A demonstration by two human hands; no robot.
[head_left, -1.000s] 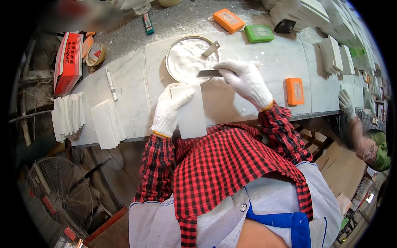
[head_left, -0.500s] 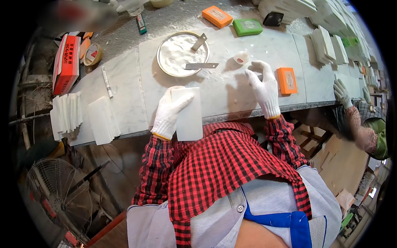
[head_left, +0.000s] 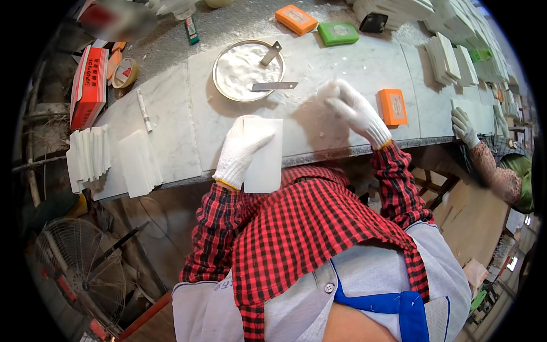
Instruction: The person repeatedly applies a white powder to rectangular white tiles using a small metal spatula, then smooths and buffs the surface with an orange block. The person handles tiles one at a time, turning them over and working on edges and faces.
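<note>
The left hand (head_left: 239, 149), in a white knit glove, lies flat on a white rectangular tile (head_left: 264, 155) that overhangs the near edge of the grey marble-topped workbench (head_left: 171, 131); fingers are spread over the tile's upper left corner, pressing it rather than clasping it. The right hand (head_left: 354, 111), also gloved, rests on the bench top well to the right of the tile, its fingers curled around a small white wad (head_left: 327, 90); what the wad is made of cannot be told. Just beyond the hands stands a round metal pan of white powder (head_left: 242, 68), a flat metal blade (head_left: 274, 86) lying across its near rim. An orange rectangular block (head_left: 393, 106) lies just right of the right hand. Stacks of white tiles (head_left: 91, 157) sit at the bench's left end.
</note>
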